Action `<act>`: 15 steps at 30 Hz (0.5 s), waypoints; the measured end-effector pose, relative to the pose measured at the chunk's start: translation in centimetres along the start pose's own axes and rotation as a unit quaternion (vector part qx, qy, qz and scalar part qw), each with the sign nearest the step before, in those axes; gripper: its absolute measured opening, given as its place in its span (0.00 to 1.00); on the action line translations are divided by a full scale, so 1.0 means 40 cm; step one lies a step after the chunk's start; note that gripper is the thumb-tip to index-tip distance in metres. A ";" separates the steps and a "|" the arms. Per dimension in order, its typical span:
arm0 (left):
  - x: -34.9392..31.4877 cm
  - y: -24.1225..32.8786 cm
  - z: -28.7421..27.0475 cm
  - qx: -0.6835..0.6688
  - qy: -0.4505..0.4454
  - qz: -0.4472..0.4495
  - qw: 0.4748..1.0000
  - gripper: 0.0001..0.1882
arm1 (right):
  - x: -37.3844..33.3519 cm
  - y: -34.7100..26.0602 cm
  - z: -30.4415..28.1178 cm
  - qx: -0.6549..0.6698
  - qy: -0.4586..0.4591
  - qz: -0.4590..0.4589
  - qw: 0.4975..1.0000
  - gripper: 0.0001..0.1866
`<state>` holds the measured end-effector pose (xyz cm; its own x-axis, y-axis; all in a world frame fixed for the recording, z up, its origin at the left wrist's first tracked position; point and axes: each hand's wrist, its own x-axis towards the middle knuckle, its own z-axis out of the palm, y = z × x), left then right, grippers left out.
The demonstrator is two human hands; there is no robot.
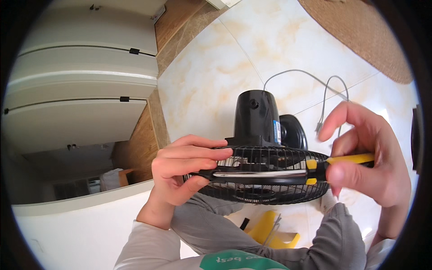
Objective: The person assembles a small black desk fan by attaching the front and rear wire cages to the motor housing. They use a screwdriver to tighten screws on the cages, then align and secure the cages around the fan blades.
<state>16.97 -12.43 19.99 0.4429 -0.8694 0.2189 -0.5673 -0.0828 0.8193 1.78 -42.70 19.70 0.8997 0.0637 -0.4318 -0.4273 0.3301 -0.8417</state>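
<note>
A small black fan (257, 119) with a round wire cage (270, 157) is held on edge above my lap. My left hand (180, 173) grips the left rim of the cage, fingers over the wires and thumb below. My right hand (369, 164) holds a screwdriver with a yellow and black handle (346, 159); its metal shaft (261, 173) lies across the cage rim toward my left hand. The fan's grey cord (310, 78) loops over the floor behind it.
Cream marble floor tiles (216, 76) lie below. A white cabinet (81, 76) with drawers stands at left, a woven brown mat (360, 31) at top right. A yellow stool (270, 231) sits under my grey-trousered knees.
</note>
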 end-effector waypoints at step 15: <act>0.000 -0.011 0.012 -0.015 0.008 0.032 0.999 0.13 | -0.021 0.008 -0.006 -0.206 -0.018 -0.052 0.977 0.14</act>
<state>16.88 -12.63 19.35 0.4181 -0.8644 0.2792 -0.5732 -0.0126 0.8193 0.84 -42.88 19.71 0.9397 0.0852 -0.3313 -0.3261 -0.0700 -0.9428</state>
